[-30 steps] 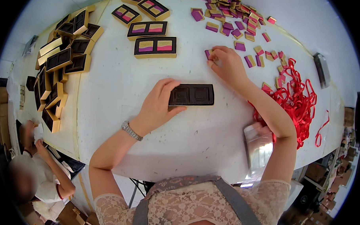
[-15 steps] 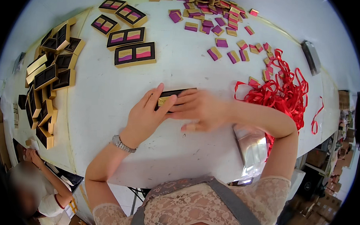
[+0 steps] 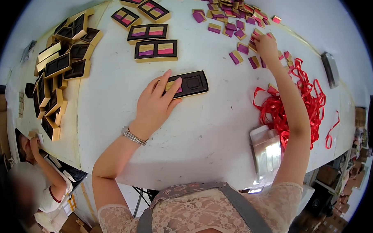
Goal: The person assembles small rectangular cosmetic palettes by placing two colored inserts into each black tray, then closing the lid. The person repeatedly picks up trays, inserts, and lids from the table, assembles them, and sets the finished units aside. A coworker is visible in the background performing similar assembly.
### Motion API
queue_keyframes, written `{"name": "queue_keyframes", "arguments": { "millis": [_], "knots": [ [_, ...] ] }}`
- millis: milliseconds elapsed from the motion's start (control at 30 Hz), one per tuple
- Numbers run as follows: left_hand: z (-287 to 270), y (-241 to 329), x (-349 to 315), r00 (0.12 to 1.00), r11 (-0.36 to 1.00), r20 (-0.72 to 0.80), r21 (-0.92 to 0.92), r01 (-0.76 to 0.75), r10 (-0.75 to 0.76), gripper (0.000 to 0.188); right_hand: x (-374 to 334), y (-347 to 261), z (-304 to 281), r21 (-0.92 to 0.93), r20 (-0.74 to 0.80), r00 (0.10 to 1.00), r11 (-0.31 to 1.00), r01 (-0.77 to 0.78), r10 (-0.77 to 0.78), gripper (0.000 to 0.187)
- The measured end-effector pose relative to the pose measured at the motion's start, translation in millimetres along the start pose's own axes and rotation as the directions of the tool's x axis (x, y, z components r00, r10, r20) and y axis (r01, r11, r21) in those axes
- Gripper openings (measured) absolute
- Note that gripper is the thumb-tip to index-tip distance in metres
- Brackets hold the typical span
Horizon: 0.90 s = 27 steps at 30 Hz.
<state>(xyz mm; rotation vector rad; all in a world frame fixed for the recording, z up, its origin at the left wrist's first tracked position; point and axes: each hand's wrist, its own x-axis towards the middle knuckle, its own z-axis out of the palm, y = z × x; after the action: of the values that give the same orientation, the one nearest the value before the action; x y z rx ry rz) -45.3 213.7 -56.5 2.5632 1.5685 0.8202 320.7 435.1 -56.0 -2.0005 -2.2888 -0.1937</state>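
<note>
Left hand point(image 3: 155, 102) at a two-compartment box point(image 3: 194, 82), right hand point(image 3: 265, 48) among small squares point(image 3: 242, 47)

The dark, gold-sided box lies in mid-table, slightly aslant on the white table point(image 3: 112, 114); the left hand holds its left end, fingers apart over the top and thumb along the near edge; between those fingers shows a gold-and-purple piece point(image 3: 179, 90) in the left compartment, while the right compartment shows its dark tray; the right hand is well apart, its fingers drawn together at the squares, though I cannot tell whether they pinch one; beyond the box stand five filled boxes point(image 3: 157, 59); more gold-sided boxes point(image 3: 59, 65) are heaped at the left; red ribbon point(image 3: 273, 113) lies tangled beside the right forearm, with a clear plastic pack point(image 3: 265, 154) nearer the person.
</note>
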Motion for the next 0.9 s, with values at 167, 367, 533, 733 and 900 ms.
{"name": "queue_keyframes", "arguments": {
  "millis": [167, 367, 533, 733, 900],
  "knots": [
    [-1, 0, -2, 1.000, 1.000, -0.021, -0.009, -0.004, 0.004, 0.055, -45, -38, -21, -0.252, -0.043, 0.988, 0.959, 0.130, -0.146, 0.016],
    [2, -2, -1, 0.999, 1.000, -0.027, -0.016, -0.020, 0.020, 0.055, -32, -19, -24, 0.159, -0.032, 0.987, 0.974, 0.160, -0.157, 0.017],
    [1, -2, -2, 0.999, 0.999, -0.037, 0.000, -0.033, 0.033, 0.056, -38, -36, -36, 0.393, 0.079, 0.997, 0.919, -0.019, -0.013, 0.015],
    [-3, -3, -3, 0.999, 1.000, -0.045, 0.011, -0.029, 0.029, 0.056, -117, -135, -68, 0.432, -0.290, 0.644, 0.504, 0.748, -0.707, 0.023],
    [-22, -20, 3, 0.996, 0.996, 0.049, -0.054, -0.076, 0.079, 0.048, -127, -148, -71, 0.231, -0.276, 0.518, 0.468, 0.853, -0.809, 0.027]
  ]
}}
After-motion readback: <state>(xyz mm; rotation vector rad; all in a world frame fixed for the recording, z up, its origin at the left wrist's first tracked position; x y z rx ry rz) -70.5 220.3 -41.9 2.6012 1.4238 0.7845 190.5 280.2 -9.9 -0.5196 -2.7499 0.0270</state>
